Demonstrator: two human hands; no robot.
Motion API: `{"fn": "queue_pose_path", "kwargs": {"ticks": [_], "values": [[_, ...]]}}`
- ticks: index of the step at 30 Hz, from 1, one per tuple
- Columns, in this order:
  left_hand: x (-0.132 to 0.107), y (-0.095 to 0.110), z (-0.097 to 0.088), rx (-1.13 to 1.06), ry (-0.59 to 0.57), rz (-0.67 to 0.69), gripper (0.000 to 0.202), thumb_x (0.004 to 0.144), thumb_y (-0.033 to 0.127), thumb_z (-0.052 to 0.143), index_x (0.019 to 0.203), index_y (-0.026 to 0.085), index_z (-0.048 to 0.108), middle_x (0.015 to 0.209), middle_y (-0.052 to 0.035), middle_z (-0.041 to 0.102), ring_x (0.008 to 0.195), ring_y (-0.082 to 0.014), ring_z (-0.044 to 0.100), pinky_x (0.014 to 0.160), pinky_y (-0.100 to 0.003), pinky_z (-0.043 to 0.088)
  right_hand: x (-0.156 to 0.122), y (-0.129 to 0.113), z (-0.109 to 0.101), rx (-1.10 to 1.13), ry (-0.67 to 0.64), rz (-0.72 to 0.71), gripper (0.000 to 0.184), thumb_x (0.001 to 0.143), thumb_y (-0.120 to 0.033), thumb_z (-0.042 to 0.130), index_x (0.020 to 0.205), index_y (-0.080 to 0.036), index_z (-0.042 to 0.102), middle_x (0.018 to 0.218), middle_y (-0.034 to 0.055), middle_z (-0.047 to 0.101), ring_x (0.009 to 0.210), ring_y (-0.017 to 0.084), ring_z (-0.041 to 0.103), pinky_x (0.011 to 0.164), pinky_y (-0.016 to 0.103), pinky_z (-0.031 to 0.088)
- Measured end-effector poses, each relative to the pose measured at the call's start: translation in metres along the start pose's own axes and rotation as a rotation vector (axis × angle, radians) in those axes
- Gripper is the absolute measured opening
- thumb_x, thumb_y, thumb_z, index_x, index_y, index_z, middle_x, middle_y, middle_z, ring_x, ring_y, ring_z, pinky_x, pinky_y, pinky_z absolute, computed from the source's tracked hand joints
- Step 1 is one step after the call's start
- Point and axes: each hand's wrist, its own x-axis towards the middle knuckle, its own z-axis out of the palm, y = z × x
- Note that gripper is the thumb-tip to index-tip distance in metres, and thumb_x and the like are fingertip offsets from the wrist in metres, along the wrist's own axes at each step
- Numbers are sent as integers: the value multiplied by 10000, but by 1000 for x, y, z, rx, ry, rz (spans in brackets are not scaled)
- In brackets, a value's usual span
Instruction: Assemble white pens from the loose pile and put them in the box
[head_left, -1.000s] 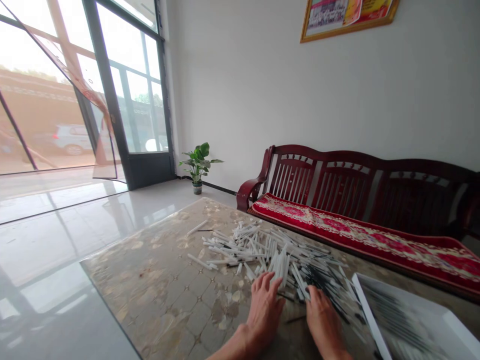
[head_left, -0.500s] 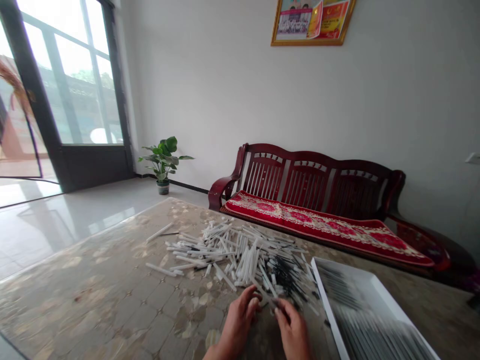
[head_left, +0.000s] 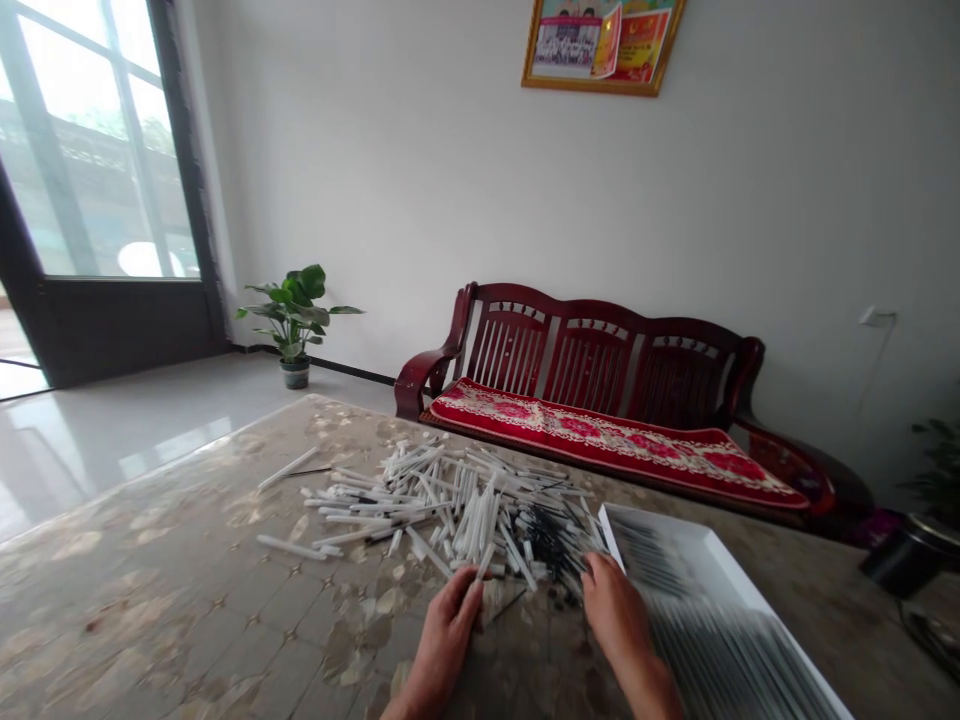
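While two hands reach over one patterned tabletop [head_left: 180,600], the left hand [head_left: 450,615] has thumb and forefinger pinched together on one white tube [head_left: 485,560] at the near side of the pile [head_left: 420,480]; the right hand [head_left: 615,605] has its fingers drawn narrow beside the dark pieces [head_left: 551,535], and whether it holds any I cannot tell. White tubes in the pile overlap too much to count, with one cluster of dark pieces at its right. Two loose tubes [head_left: 289,547] lie left of it, a thin dark rod [head_left: 311,471] near the farther one, and another short rod [head_left: 510,604] lies between the hands. One container, a white tray [head_left: 718,565], sits right of the pile, its left wall close beside the right hand. Inside are two groups of slender rods, a far group [head_left: 656,555] and a denser near group [head_left: 735,660], blurred past counting. Most room for moving is leftward, where the tabletop spreads well past the loose tubes. Beyond its far edge stands one wooden bench [head_left: 592,355] bearing one red runner [head_left: 600,430].
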Motion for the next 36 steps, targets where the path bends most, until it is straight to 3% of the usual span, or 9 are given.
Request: {"fn": "queue_pose_path", "kwargs": {"ticks": [3, 6, 16, 24, 31, 36], "values": [[1, -6, 2, 164, -9, 112, 425, 821, 550, 533, 976, 194, 707, 885, -63, 722, 770, -206, 653, 737, -288, 514, 11, 4, -8, -207, -132, 13, 233, 850, -118, 489, 952, -177, 690, 985, 116, 721, 886, 248, 707, 699, 298, 508], [2, -9, 2, 284, 4, 151, 343, 871, 452, 482, 984, 230, 718, 969, -64, 722, 947, -218, 658, 888, -302, 489, 13, 0, -8, -316, -216, 23, 269, 850, -93, 482, 980, -199, 692, 1011, 103, 723, 897, 236, 711, 699, 284, 500], [3, -8, 2, 328, 23, 177, 230, 848, 293, 540, 961, 237, 732, 922, -49, 703, 884, -199, 667, 829, -286, 507, 9, -3, -14, -337, -324, 87, 310, 919, -113, 382, 1102, -164, 627, 1037, 127, 719, 929, 247, 706, 695, 295, 492], [6, -12, 1, 316, 55, 159, 234, 833, 290, 556, 969, 225, 736, 931, -59, 717, 884, -207, 675, 839, -298, 513, -2, 0, -11, -266, -291, 20, 229, 924, -188, 464, 1060, -175, 648, 1063, 113, 696, 955, 241, 685, 716, 293, 477], [5, -10, 1, 267, 52, 170, 212, 801, 250, 589, 945, 238, 743, 923, -42, 740, 877, -196, 687, 825, -274, 518, -7, 2, -4, -248, -190, 3, 314, 880, -70, 406, 986, -164, 686, 1012, 118, 697, 950, 245, 670, 758, 307, 471], [4, -6, 2, 241, 65, 155, 192, 772, 247, 610, 902, 230, 750, 899, -42, 752, 855, -202, 690, 808, -274, 525, -12, 11, -10, -8, -92, -49, 269, 880, -141, 415, 912, -189, 677, 965, 93, 679, 944, 238, 647, 801, 309, 471]]}}
